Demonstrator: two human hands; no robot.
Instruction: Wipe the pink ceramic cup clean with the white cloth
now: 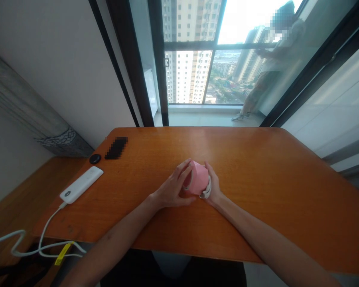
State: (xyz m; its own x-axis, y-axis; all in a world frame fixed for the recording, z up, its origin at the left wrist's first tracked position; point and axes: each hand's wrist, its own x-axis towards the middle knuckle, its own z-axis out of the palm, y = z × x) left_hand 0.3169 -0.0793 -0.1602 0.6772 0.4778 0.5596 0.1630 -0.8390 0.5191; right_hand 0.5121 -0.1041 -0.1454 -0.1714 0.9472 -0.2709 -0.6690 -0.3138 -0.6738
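Observation:
A small pink faceted object, perhaps a cup or pot, is held between my two hands just above the middle of the wooden table. My left hand curves around its left side, fingers over the top and thumb below. On the other side, my right hand presses a crumpled whitish cloth against the pink object. Most of the right fingers are hidden behind it.
A white power bank with a white cable lies at the table's left edge. Beyond it are a round black object and a blurred-out dark rectangle. A person stands behind the glass door.

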